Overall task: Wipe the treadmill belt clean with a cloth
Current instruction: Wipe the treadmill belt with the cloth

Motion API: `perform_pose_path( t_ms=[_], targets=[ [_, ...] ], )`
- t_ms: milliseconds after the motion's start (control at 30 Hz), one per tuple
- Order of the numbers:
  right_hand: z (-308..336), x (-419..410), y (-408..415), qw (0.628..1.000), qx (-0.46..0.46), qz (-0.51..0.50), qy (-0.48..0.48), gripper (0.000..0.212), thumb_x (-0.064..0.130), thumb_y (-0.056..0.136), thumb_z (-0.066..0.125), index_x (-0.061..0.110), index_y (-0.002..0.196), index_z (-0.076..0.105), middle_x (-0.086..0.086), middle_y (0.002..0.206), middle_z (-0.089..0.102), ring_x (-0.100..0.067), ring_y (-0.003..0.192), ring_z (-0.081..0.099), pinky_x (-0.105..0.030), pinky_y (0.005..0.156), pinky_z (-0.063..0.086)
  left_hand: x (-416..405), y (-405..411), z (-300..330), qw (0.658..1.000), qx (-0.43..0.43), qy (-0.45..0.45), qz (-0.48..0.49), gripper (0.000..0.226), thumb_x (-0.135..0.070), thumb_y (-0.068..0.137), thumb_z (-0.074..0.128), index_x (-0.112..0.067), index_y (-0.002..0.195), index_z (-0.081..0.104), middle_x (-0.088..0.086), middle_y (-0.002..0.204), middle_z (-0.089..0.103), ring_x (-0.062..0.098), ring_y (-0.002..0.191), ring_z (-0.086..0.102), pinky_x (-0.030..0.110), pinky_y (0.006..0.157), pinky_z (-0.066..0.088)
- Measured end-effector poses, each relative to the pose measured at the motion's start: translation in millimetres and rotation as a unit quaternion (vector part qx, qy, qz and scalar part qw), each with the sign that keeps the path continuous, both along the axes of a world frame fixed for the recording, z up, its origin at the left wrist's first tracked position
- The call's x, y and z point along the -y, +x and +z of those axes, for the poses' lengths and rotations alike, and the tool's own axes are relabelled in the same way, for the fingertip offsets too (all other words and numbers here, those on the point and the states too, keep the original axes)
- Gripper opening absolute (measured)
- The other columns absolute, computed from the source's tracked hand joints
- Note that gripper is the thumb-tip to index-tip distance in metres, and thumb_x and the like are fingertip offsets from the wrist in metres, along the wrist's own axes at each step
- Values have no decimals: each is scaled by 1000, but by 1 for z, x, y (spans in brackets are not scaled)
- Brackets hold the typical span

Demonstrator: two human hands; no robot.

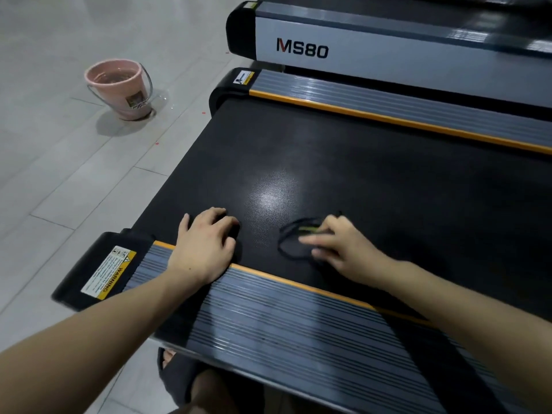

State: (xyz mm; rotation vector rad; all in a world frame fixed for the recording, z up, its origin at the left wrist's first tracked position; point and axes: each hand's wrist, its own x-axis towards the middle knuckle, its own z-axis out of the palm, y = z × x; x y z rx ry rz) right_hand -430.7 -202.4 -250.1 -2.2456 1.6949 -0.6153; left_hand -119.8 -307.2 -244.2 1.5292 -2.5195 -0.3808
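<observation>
The right hand (337, 246) lies low on the belt (358, 162), fingers spread and half curled over a dark cloth (294, 243) that shows just beyond its fingertips as a rumpled black outline with a small yellow-green tag; the picture is smeared there, so I judge the fingers are pressing the cloth rather than pinching it, though I cannot be sure; the left hand (206, 243) is flat and open, holding nothing, its palm across the orange strip and its fingers on the belt, well to the left of the right hand and plainly taking weight as a brace; the ribbed rail (268, 309) runs under both forearms; a bright sheen sits on the belt between the hands and just ahead of them, perhaps damp, perhaps only lamp glare; a pink bucket (122, 88) holding water stands on the floor (59, 180) far beyond the left hand, past the belt's end; the step in hand looks to be the wiping stroke itself, with most of the belt ahead of the right hand seemingly not yet covered; to do it well, keep the palm flat on the cloth so it does not bunch; work in long overlapping passes away from the near rail toward the far one; lean on the braced left hand rather than the wiping one; refold or rinse the cloth once it greys.
</observation>
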Motion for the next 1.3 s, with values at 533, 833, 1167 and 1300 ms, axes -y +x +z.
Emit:
perform_pose_path(
  t_ms=[533, 833, 1167, 1300],
  targets=[
    [7, 50, 80, 998, 39, 38, 34, 27, 37, 96, 61, 35, 121, 71, 5, 100, 46, -18, 98, 41, -33, 86, 42, -4, 4, 10, 999, -2, -33, 32, 41, -32, 89, 39, -22, 116, 68, -4, 126, 64, 20, 124, 55, 43, 106, 42],
    [-2, -10, 27, 996, 6, 75, 41, 28, 43, 94, 59, 47, 121, 65, 16, 104, 44, -3, 101, 40, -43, 76, 51, -11, 36, 5, 994, 34, -53, 88, 40, -34, 91, 40, -23, 120, 65, -4, 135, 59, 16, 133, 48, 42, 110, 39],
    [1, 83, 135, 998, 49, 45, 22, 23, 30, 96, 62, 33, 117, 72, 7, 102, 48, -16, 100, 42, -21, 86, 30, -7, 37, 2, 994, 49, -34, 86, 45, -38, 92, 38, -24, 129, 58, -6, 139, 55, 14, 137, 43, 43, 111, 33],
    [5, 58, 108, 997, 38, 52, 52, 26, 36, 96, 60, 41, 120, 68, 15, 103, 45, -9, 102, 40, -33, 91, 44, -9, 37, 3, 995, 47, -30, 85, 47, -41, 92, 35, -24, 131, 57, -6, 140, 53, 15, 137, 41, 43, 112, 30]
  ],
)
